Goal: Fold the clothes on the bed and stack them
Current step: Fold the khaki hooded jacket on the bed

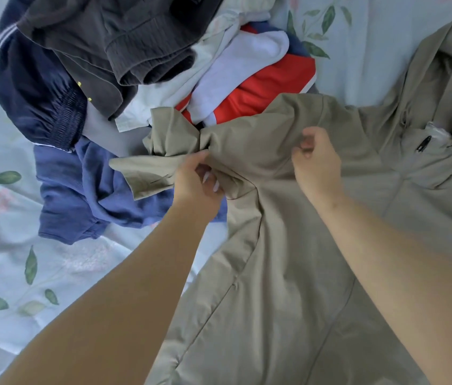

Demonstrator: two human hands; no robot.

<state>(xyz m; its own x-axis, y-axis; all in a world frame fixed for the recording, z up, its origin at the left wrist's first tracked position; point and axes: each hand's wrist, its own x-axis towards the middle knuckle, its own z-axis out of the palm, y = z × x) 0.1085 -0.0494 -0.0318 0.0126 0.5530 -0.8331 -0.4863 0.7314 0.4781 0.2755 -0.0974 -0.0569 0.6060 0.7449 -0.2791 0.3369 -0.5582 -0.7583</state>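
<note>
**Khaki jacket: sleeve gathered, fold not yet made**

The khaki lightweight hooded jacket [288, 245] lay spread on the bed [11, 273], which was covered in a pale blue sheet with a leaf print. Its body ran from the hands down toward the wearer, and its hood [441, 79] lay out to the far right.

The left hand [197, 182] was curled tight round the bunched sleeve [163, 151]. The right hand [318, 162] pinched a ridge of fabric near the shoulder. Both hands were closed on the same garment, a short way apart.

Key relation: the sleeve's long axis ran leftward from the left hand. Its loose end lay over the edge of the heap of unfolded clothes [108, 65], made up of dark grey, navy, blue, red and white pieces. The jacket body lay to the right of that hand.

Judgement: the left hand was nearer and better placed to carry the sleeve across onto the body, with the right hand as anchor. No folded stack was in view, so the task looked to be at an early stage.
</note>
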